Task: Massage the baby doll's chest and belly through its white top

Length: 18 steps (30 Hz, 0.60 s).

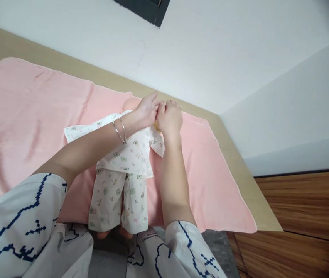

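A baby doll [131, 103] lies on its back on a pink blanket [204, 166], its feet toward me. It wears a white printed top [124, 156] and matching trousers [106, 200]. My left hand [146, 111] is beside the doll's head, palm turned up and fingers loosely apart, hiding part of the head. Close against its fingertips is my right hand [170, 117], back up, with the fingers curled over. A small yellow thing [157, 126] peeks out below the right hand; its kind is hidden. One sleeve [157, 142] of the top hangs just under that hand.
The blanket covers most of a tan table [233, 146], whose far edge meets a white wall [210, 50]. A dark frame [149, 9] is at the top of the wall. Wooden panels [306, 204] stand at the lower right. My patterned sleeves [28, 216] fill the lower left.
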Tool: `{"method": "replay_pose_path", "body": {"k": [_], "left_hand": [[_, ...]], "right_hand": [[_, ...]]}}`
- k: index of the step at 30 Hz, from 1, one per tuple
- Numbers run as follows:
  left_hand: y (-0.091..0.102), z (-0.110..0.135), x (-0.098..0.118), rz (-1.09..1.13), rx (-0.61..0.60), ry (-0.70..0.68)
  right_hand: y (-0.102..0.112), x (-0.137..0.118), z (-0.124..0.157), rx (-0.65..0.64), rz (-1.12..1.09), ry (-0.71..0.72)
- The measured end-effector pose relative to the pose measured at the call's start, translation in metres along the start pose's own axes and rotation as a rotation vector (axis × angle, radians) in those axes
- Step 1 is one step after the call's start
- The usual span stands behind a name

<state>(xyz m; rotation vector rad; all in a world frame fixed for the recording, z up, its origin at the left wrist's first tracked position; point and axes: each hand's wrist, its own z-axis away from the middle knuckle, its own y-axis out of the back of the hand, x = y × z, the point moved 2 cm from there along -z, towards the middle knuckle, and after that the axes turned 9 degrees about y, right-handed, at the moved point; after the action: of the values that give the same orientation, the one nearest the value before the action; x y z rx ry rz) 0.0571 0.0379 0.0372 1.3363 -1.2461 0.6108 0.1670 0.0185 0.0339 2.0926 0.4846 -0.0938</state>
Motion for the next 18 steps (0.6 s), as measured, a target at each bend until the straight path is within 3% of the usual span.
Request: {"method": "replay_pose_path", "body": {"k": [6, 8, 13, 18], "left_hand": [[0.034, 0.053, 0.002, 0.188, -0.236, 0.237], [0.046, 0.069, 0.007, 0.371, -0.273, 0.326], [0.074, 0.097, 0.022, 0.965, -0.206, 0.611], [0.085, 0.110, 0.040, 1.200, -0.098, 0.709]], "right_hand": [[-0.003, -0.006, 0.003, 0.020, 0.009, -0.058], [-0.004, -0.005, 0.004, -0.006, -0.011, -0.096], [-0.004, -0.018, 0.004, -0.143, -0.139, -0.160], [0.009, -0.070, 0.021, -0.126, -0.212, -0.043]]}}
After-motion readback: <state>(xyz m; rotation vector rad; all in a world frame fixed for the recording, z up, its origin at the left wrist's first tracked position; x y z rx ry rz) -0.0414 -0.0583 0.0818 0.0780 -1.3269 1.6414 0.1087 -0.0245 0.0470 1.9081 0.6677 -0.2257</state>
